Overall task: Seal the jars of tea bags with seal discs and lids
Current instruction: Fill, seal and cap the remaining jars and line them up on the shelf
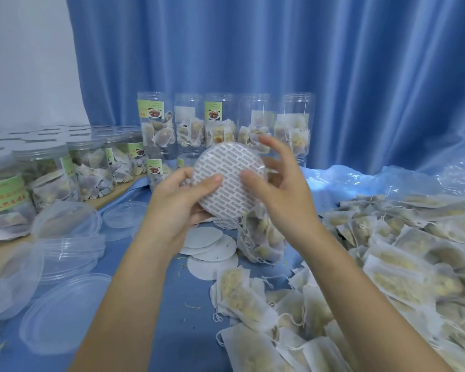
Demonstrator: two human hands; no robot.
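Head view: left hand (pixel 184 196) grips stack of seal discs (pixel 227 181), thumb across its printed face, held above worktop (pixel 156 304). Right hand (pixel 277 181) thumb presses face, fingers spread loose. Open jars (pixel 258 124) behind.

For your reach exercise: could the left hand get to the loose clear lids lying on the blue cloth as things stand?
Probably not yet: the left hand grips the patterned seal disc. The clear lids lie uncovered nearby.

We see our two bare forearms and hands, left hand (pixel 183 200) and right hand (pixel 282 189): no sleeves, gloves, rings or watch; short, unpainted nails on the fingers.
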